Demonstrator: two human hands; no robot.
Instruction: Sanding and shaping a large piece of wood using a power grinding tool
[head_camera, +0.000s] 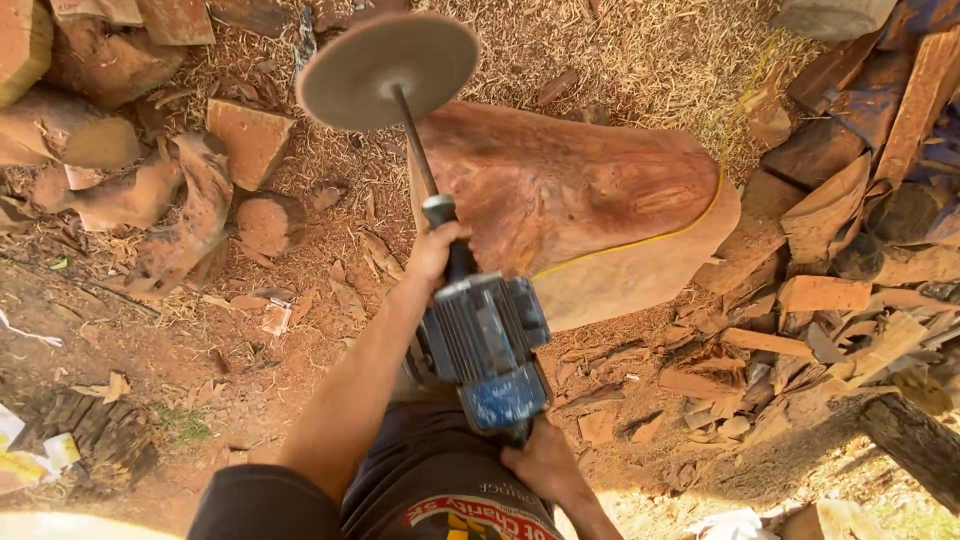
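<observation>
At the far left, rough reddish wood offcuts (120, 150) were seen lying on ground littered with shavings, well apart from the work. Next to the right, a flat round sanding disc (388, 70) was held up in the air on a long thin metal shaft (416, 150), above the near edge of the carved wood block and, as far as could be told, not pressed against it. The left hand (434, 252) was wrapped around the collar where the shaft met the machine, its fingers curled tight about that neck. Just right of and below it, the blue-grey motor body (486, 345) was carried between the hands, close to the person's waist; it was judged heavy, rigid and front-loaded by the long shaft, so that a two-point hold, one at the neck and one at the rear, seemed the sound way to take it. The right hand (545, 465) was set at the rear end of the motor, fingers closed on what appeared to be a handle largely hidden beneath the housing. Further right, the large reddish carved wood block (600, 200) rested on the ground, judged dense, stiff and too heavy to shift easily. At the far right, split planks and chips (850, 260) were piled.
</observation>
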